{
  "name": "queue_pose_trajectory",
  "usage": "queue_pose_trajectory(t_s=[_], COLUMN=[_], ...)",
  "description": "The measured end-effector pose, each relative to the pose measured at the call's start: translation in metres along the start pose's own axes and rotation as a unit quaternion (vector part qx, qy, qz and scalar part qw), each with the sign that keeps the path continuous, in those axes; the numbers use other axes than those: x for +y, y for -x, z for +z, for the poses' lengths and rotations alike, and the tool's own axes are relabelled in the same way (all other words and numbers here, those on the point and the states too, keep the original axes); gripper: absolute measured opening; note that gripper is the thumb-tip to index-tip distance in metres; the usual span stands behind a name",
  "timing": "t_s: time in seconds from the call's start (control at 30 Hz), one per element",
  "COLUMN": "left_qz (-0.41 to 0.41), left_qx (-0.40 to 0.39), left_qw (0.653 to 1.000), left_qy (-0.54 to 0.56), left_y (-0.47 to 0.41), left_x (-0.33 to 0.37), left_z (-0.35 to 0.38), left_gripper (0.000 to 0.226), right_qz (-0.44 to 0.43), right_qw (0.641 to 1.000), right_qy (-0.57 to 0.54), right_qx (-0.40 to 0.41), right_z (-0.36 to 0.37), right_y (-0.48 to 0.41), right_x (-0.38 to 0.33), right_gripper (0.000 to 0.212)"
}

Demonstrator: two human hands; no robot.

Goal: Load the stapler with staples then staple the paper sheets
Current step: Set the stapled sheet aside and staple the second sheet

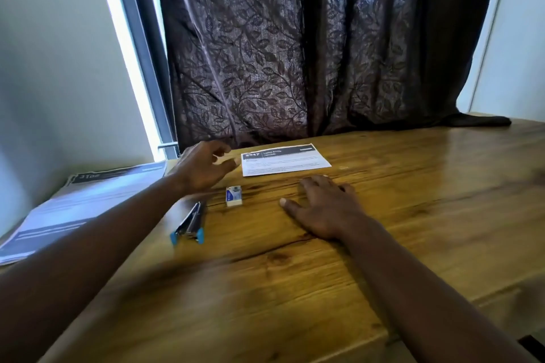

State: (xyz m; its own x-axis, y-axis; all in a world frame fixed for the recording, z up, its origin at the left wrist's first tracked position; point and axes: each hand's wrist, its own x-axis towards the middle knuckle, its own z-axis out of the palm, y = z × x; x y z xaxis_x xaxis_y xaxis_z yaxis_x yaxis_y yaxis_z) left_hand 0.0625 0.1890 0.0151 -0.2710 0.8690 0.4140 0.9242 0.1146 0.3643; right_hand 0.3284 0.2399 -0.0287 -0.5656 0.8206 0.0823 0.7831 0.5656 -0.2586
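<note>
Just left of centre, one silver stapler with blue ends lies hinged open, with one staple box just above it and one printed sheet higher. The left hand hovers loose-fingered and empty; the right hand rests flat on the table.

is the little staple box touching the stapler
Apart. The head view shows a strip of bare table between the staple box and the stapler; the box lies to the stapler's right and farther from the person.
</note>
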Motion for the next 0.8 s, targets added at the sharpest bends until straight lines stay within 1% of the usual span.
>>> queue_pose_trajectory(t_s=[0.1,0.17,0.23,0.3,0.37,0.4,0.47,0.5,0.57,0.7,0.8], left_qz=[0.019,0.022,0.003,-0.036,-0.073,-0.087,-0.106,-0.118,-0.155,-0.237,-0.244], left_qx=[0.001,0.01,0.013,0.015,0.023,0.024,0.03,0.033,0.018,-0.036,-0.041], left_qw=[1.0,0.999,0.997,0.994,0.99,0.989,0.986,0.984,0.978,0.96,0.96], left_qy=[-0.011,-0.026,-0.07,-0.1,-0.115,-0.116,-0.127,-0.133,-0.14,-0.141,-0.131], left_y=[0.057,0.093,0.12,0.133,0.142,0.144,0.143,0.142,0.141,0.138,0.137], left_x=[-0.019,-0.039,-0.064,-0.09,-0.117,-0.128,-0.146,-0.154,-0.162,-0.17,-0.173], left_z=[-0.032,-0.053,-0.072,-0.086,-0.096,-0.099,-0.1,-0.099,-0.097,-0.093,-0.091], left_gripper=[0.044,0.045,0.059,0.077,0.088,0.089,0.079,0.076,0.079,0.088,0.092], right_qz=[-0.002,-0.013,-0.031,-0.052,-0.078,-0.088,-0.104,-0.111,-0.112,-0.056,-0.008], right_qw=[1.0,0.999,0.997,0.993,0.988,0.985,0.98,0.978,0.977,0.975,0.973], right_qy=[-0.012,-0.012,-0.004,-0.009,-0.01,-0.016,-0.046,-0.061,-0.101,-0.198,-0.229], right_qx=[0.008,0.035,0.077,0.11,0.134,0.147,0.165,0.165,0.149,0.083,0.021], right_z=[-0.004,-0.004,-0.005,-0.007,-0.007,-0.006,-0.003,0.0,0.002,0.004,0.013], right_y=[0.005,0.009,0.014,0.017,0.018,0.016,0.006,-0.002,-0.019,-0.062,-0.093], right_x=[-0.004,-0.007,-0.016,-0.031,-0.056,-0.07,-0.099,-0.114,-0.147,-0.212,-0.25], right_gripper=[0.077,0.071,0.063,0.054,0.049,0.046,0.04,0.037,0.033,0.025,0.025])
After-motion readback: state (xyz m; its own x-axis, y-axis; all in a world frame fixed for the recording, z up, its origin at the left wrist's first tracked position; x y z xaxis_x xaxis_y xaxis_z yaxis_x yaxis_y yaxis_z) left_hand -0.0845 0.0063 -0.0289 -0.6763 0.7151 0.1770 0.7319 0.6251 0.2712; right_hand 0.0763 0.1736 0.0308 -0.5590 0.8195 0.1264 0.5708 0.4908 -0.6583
